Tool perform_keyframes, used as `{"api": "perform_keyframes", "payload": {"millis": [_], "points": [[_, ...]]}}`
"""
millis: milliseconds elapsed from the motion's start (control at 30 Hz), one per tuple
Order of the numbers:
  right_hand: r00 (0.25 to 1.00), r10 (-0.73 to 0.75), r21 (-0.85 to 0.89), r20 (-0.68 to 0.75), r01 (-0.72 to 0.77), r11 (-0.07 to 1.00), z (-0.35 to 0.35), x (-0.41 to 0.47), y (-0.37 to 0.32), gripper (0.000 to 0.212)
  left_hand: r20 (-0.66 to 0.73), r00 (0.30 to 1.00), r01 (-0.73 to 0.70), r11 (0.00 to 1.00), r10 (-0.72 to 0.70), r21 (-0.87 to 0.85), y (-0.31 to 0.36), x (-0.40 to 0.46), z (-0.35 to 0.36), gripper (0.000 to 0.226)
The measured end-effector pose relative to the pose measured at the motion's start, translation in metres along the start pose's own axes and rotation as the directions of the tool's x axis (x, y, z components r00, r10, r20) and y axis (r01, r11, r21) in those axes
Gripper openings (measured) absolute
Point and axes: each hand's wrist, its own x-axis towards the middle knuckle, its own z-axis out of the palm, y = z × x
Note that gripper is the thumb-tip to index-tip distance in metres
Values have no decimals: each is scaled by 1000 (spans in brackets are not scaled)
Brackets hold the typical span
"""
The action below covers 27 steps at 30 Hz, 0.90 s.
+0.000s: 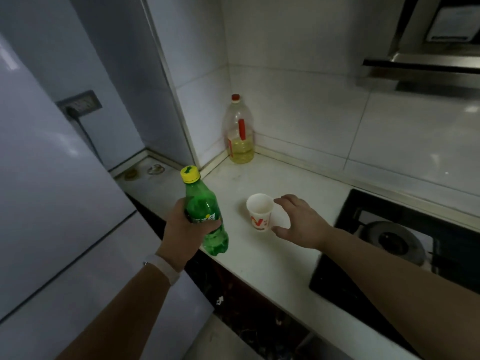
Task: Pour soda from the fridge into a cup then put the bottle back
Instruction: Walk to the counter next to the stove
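My left hand [185,229] grips a green soda bottle [207,216] around its label. The bottle is nearly upright, its yellow cap on, held over the front left edge of the white counter [272,258]. A white paper cup [260,211] with a red and yellow mark stands upright on the counter just to the right of the bottle. My right hand [302,224] hovers beside the cup on its right, fingers spread, thumb and fingers curved toward it but apart from it. The white fridge [52,203] stands at the left with its doors shut.
A large clear bottle of yellow oil [239,131] with a red cap stands in the tiled back corner. A black gas hob [394,242] lies to the right of the cup, under a range hood [426,61]. A wall socket [80,103] sits behind the fridge.
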Motion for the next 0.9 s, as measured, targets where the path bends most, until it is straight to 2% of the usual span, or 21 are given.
{"api": "perform_keyframes", "payload": {"millis": [100,167,233,333,433,567,733,900], "points": [[999,36,70,10,-37,997,10,10,17,81,10,999,48,999,-48,5,-15,13,15,56],[998,59,116,17,-61,991,18,17,26,81,23,997,77,997,-78,23,-23,21,22,69],[995,92,166,35,-96,981,27,24,32,85,26,995,100,994,-102,45,-33,30,29,75],[985,166,275,46,-172,946,42,39,38,93,39,992,121,991,-124,60,-48,44,38,69],[975,219,355,48,-221,908,58,54,38,98,50,987,148,988,-151,50,-61,58,45,80],[962,271,430,45,-263,864,78,76,35,104,84,978,188,981,-192,56,-78,77,50,77],[933,353,497,62,-336,800,99,106,38,121,110,967,229,973,-231,34,-94,89,53,86],[923,377,522,73,-358,775,115,120,46,122,131,960,247,969,-246,13,-105,103,53,89]]}}
